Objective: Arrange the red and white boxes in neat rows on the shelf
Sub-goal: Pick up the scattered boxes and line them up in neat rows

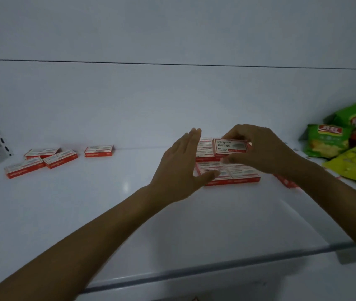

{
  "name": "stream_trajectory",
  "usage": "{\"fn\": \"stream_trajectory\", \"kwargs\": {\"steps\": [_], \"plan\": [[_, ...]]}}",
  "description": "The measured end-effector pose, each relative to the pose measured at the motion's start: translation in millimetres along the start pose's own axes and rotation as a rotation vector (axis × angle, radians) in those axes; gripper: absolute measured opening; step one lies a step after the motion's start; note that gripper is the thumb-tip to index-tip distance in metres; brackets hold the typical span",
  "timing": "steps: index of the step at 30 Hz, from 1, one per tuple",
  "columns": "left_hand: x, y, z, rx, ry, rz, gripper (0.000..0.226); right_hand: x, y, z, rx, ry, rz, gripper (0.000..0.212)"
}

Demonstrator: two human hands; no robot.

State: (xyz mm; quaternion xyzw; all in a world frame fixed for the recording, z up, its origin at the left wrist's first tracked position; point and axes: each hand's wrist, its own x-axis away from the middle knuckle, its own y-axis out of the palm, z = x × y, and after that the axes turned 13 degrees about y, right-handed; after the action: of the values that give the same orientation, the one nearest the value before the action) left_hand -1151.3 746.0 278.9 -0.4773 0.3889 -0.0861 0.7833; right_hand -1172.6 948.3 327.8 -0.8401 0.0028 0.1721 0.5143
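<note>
On the flat white shelf [86,203], 4 loose red and white cardboard boxes [42,159] lie scattered far left. The left hand [179,168], fingers straight and holding nothing, stands just beside the tidy block of boxes [233,173]. The right hand [261,148] pinches 1 tilted box [230,146] above the block. It should go down flat and flush with its neighbours, well apart from the green snack packets [329,140].

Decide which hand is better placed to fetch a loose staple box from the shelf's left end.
Left: the left hand is open and nearer the loose boxes; the right hand grips a staple box.
</note>
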Motion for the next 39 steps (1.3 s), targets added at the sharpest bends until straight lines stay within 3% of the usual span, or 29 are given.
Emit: {"fn": "stream_trajectory", "kwargs": {"steps": [5, 10, 13, 17, 24, 29, 39], "plan": [[-22.2, 34.8, 14.8, -0.184, 0.009, -0.066, 0.092, 4.2, 5.5, 58.7, 0.012, 0.063, -0.115, 0.052], [-24.7, 56.6, 17.3, -0.250, -0.053, -0.090, 0.088, -6.8, 20.8, 69.0, -0.003, 0.056, -0.164, 0.058], [-21.9, 69.3, 15.1, -0.264, -0.092, -0.084, 0.088, -6.9, 20.9, 72.5, 0.046, 0.001, -0.121, 0.053], [-20.6, 75.1, 11.8, -0.259, -0.101, 0.023, 0.088, 9.6, 23.7, 77.4, 0.245, -0.204, -0.045, 0.042], [-20.9, 76.8, 10.5, -0.263, -0.101, 0.004, 0.088, -4.9, 26.4, 77.8, 0.266, -0.120, -0.074, 0.045], [-22.0, 75.9, 12.3, -0.259, -0.198, -0.022, 0.088, -15.4, 32.2, 74.6, 0.250, -0.083, -0.095, 0.045], [-23.7, 81.7, 4.2, -0.222, -0.146, -0.078, 0.082, -18.1, 38.9, 77.8, 0.162, -0.092, -0.088, 0.045]]}}
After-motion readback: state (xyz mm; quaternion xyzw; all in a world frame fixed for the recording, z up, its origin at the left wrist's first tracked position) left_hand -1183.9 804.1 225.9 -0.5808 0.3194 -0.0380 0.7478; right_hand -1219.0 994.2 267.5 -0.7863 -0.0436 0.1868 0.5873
